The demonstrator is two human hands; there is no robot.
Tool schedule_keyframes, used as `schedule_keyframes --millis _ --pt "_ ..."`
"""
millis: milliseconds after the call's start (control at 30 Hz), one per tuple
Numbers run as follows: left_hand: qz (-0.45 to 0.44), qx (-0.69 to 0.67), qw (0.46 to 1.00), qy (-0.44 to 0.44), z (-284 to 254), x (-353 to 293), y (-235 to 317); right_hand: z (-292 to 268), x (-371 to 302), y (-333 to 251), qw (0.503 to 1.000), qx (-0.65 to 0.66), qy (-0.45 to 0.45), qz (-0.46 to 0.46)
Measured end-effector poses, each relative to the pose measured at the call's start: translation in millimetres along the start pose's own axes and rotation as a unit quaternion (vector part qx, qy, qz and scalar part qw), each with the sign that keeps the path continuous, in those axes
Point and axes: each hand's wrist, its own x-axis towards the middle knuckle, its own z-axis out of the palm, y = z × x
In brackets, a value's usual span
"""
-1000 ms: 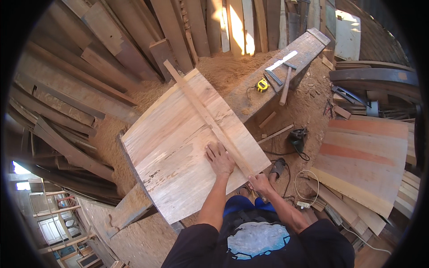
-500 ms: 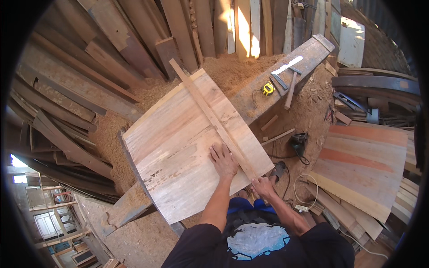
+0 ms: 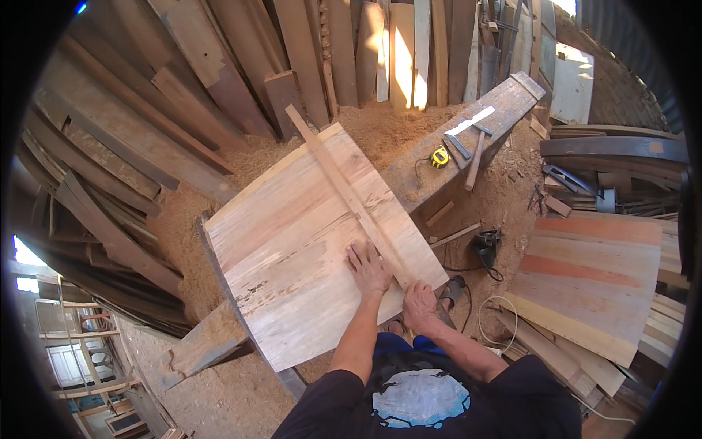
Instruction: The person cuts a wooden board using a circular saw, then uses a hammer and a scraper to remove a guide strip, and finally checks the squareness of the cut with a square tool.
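Note:
A wide wooden panel (image 3: 270,293) of joined planks lies tilted on the bench in front of me. A long, narrow wooden strip (image 3: 340,179) crosses it from the far edge to the near right edge. My left hand (image 3: 368,271) lies on the panel, fingers spread, with the fingertips beside the strip. At the strip's near end, my right hand (image 3: 420,306) is closed, knuckles up, against the panel's near edge. Whatever its fingers grip is hidden.
On the bench beam (image 3: 504,99) rest a yellow tape measure (image 3: 439,156), a try square (image 3: 458,143) and a hammer (image 3: 477,157). A dark power tool (image 3: 486,247) with a cord sits on the sawdust-covered ground. Another panel (image 3: 585,271) lies right; boards (image 3: 292,36) lean behind.
My right hand has shifted slightly left along the near edge to the strip's end, its fingers now curled under. My left hand stays flat on the panel. The view has tilted slightly.

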Motion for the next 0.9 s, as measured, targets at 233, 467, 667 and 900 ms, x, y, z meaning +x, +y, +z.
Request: schedule_keyframes --millis 233,467,667,900 --pt "0.042 0.004 0.999 0.012 -8 -45 -9 -29 9 -10 0.997 0.044 -0.063 0.033" --pt "0.019 -0.009 1.0 0.009 -13 -43 -8 -33 24 -1 0.977 0.151 -0.113 0.095" --pt "0.016 -0.019 1.0 0.003 -12 -41 -11 -33 29 8 0.974 0.165 -0.144 0.052" --pt "0.012 0.0 1.0 -0.003 -7 -45 -15 -37 -10 10 0.98 0.182 -0.065 0.038"
